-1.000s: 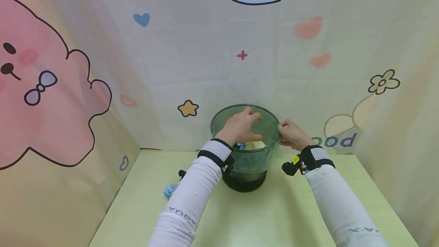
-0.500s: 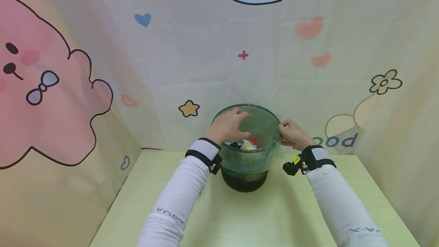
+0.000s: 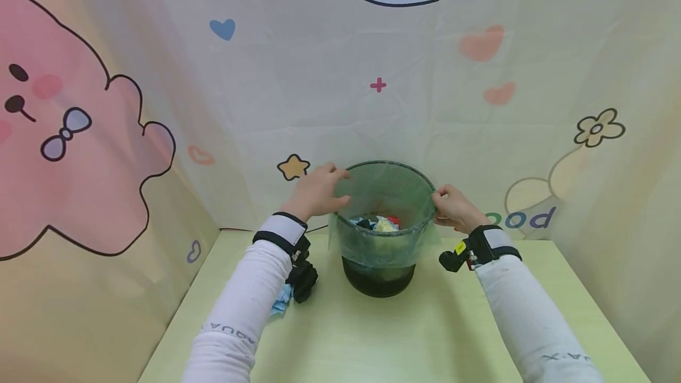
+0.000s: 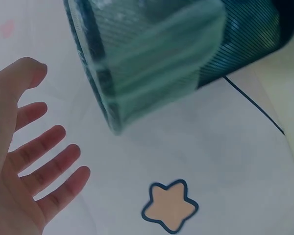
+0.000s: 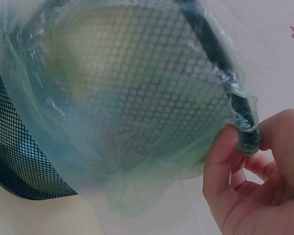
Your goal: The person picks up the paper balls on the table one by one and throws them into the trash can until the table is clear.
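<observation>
A dark mesh wastebasket [image 3: 379,279] stands upright on the table, lined with a thin green plastic bag [image 3: 380,253] folded over its rim. Crumpled yellow, blue, black and red scraps [image 3: 385,225] lie at its bottom. My right hand [image 3: 456,210] pinches the bag-covered rim on the right side; the right wrist view shows thumb and fingers [image 5: 220,161] around that edge. Just left of the rim hovers my left hand [image 3: 316,191], fingers spread and holding nothing. In the left wrist view its fingers [image 4: 54,161] are apart from the basket.
Left of the basket, partly behind my left forearm, lie a crumpled black piece [image 3: 302,279] and a crumpled light blue piece [image 3: 282,300]. The pale green table [image 3: 372,341] ends at a printed curtain [image 3: 255,105] behind the basket.
My left hand has moved left, from over the basket's opening to beside its rim, uncovering the scraps inside. The right hand has kept its hold on the rim.
</observation>
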Demonstrator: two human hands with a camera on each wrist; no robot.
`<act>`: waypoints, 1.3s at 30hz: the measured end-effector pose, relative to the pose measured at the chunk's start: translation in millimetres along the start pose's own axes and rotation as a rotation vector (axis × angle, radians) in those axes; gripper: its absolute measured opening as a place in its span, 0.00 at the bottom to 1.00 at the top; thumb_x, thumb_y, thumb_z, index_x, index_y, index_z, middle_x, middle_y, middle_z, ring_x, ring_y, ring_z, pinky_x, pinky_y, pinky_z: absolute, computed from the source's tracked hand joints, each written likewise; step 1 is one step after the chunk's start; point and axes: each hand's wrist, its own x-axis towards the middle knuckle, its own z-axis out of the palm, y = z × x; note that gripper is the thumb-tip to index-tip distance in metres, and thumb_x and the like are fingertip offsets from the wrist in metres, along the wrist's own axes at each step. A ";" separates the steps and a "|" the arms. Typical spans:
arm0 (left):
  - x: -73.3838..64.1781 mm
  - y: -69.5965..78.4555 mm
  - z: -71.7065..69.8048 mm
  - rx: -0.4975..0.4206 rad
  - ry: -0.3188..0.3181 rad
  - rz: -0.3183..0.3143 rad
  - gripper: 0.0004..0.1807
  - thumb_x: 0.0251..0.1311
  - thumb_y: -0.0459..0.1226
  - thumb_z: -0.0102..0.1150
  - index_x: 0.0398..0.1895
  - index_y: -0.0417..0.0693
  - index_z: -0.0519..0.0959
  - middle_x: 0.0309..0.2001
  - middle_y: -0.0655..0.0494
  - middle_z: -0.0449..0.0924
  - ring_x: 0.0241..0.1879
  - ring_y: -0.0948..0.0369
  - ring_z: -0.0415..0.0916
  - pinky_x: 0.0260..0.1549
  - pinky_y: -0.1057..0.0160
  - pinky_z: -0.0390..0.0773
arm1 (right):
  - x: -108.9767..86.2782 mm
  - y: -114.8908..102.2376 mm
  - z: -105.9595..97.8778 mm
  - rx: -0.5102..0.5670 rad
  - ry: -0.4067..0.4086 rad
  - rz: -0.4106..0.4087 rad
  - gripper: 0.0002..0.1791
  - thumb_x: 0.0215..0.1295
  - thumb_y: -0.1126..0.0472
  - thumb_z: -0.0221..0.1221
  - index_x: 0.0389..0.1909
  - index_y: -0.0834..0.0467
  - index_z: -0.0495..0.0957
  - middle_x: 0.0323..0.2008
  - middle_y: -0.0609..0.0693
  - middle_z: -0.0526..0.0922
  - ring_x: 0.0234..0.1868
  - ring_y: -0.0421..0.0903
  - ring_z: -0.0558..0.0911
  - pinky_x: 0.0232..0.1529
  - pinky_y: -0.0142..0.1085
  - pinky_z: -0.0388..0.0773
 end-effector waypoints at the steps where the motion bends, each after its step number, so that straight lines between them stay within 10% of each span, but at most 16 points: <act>1: -2.2 -4.1 0.5 0.002 0.016 -0.001 0.23 0.58 0.51 0.55 0.56 0.57 0.72 0.51 0.52 0.71 0.43 0.55 0.73 0.32 0.59 0.76 | -0.3 -0.1 -0.2 -0.001 0.001 0.004 0.07 0.71 0.58 0.35 0.39 0.59 0.52 0.23 0.49 0.61 0.26 0.42 0.70 0.43 0.41 0.69; 9: -18.4 -34.3 10.1 0.005 0.075 -0.047 0.22 0.55 0.47 0.59 0.53 0.54 0.74 0.46 0.52 0.73 0.31 0.57 0.71 0.21 0.61 0.72 | -0.9 -0.7 0.7 -0.014 0.004 -0.007 0.07 0.72 0.58 0.35 0.40 0.59 0.52 0.26 0.51 0.60 0.28 0.43 0.69 0.42 0.36 0.71; 18: -39.6 -61.8 32.7 -0.021 0.072 -0.096 0.22 0.54 0.46 0.61 0.51 0.49 0.75 0.48 0.49 0.73 0.43 0.52 0.74 0.36 0.55 0.77 | -1.3 -1.2 1.1 0.000 0.003 0.005 0.07 0.71 0.58 0.35 0.40 0.59 0.51 0.24 0.50 0.61 0.27 0.42 0.71 0.47 0.44 0.68; 39: -110.6 -95.8 128.2 -0.052 -0.064 -0.269 0.32 0.47 0.51 0.65 0.56 0.50 0.72 0.54 0.46 0.71 0.48 0.47 0.72 0.37 0.49 0.77 | 1.3 1.6 1.5 0.002 0.026 -0.014 0.06 0.70 0.60 0.35 0.40 0.59 0.52 0.33 0.54 0.58 0.30 0.44 0.66 0.35 0.32 0.73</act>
